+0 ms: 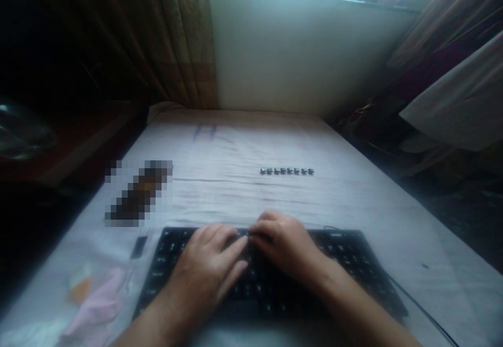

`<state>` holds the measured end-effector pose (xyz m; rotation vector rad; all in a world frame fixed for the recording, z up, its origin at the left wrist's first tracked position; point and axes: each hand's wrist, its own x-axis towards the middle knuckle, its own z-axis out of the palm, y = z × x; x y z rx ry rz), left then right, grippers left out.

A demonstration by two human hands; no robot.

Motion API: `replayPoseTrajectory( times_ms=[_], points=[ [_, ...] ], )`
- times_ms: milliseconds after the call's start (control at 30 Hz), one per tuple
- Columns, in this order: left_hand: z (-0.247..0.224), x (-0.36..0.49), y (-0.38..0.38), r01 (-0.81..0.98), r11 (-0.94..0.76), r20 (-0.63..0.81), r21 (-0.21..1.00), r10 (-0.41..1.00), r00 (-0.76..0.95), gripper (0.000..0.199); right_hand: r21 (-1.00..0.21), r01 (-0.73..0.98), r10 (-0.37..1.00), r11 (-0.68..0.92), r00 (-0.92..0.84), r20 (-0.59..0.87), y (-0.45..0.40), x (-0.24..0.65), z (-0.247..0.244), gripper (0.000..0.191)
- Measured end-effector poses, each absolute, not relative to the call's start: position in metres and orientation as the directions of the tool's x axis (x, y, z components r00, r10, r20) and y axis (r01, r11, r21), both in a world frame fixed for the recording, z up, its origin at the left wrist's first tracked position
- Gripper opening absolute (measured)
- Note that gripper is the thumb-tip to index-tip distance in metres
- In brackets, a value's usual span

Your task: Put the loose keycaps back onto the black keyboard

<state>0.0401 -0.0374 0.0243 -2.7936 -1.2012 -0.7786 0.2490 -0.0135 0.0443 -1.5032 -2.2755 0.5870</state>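
1. A person's 2 bare hands rest over a black keyboard (pixel 346 252), which lies across the near part of a pale sheet (pixel 373 200).
2. The left hand (pixel 208 263) spreads palm down over the keys left of centre, thumb and index finger apart, the index fingertip very near the fingertips of the right hand (pixel 285 239).
3. The right hand bends in at the keyboard's far edge, near its middle, thumb and fingers drawn close together; whether they pinch anything, the view cannot tell.
4. Beyond the keyboard, 8 small dark pieces (pixel 286 171) sit side by side in 1 straight row.
5. A cord (pixel 422 307) runs from the keyboard's right side toward the near right.
6. A dark rectangle (pixel 139 247) lies just left of the keyboard; a pixelated object (pixel 139 192) sits farther back.
7. Nearer the person, a rumpled pink cloth (pixel 98 302) lies beside an orange patch (pixel 80 290), both out of focus.
8. A brown curtain (pixel 192 38) and a pale wall (pixel 298 53) back the scene; white fabric (pixel 459 95) hangs at right.
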Motion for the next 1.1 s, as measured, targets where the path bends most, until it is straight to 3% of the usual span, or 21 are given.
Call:
replayPoseTrajectory(
  times_ms=[300,600,1100],
  points=[
    [0.025,0.041,-0.037,0.677,-0.709,0.445,0.198,0.68,0.583,0.027,-0.586,0.733,0.921,0.344,-0.384,0.061,-0.011,0.254,0.042,0.015],
    [0.026,0.042,-0.038,0.674,-0.709,0.447,0.21,0.682,0.578,0.027,-0.667,0.725,0.973,0.172,-0.232,-0.001,-0.004,0.251,0.038,0.01],
    [0.024,0.042,-0.038,0.683,-0.698,0.427,0.215,0.696,0.578,0.03,-0.763,0.647,0.975,0.012,-0.178,-0.136,0.002,0.251,0.036,0.009]
  ],
)
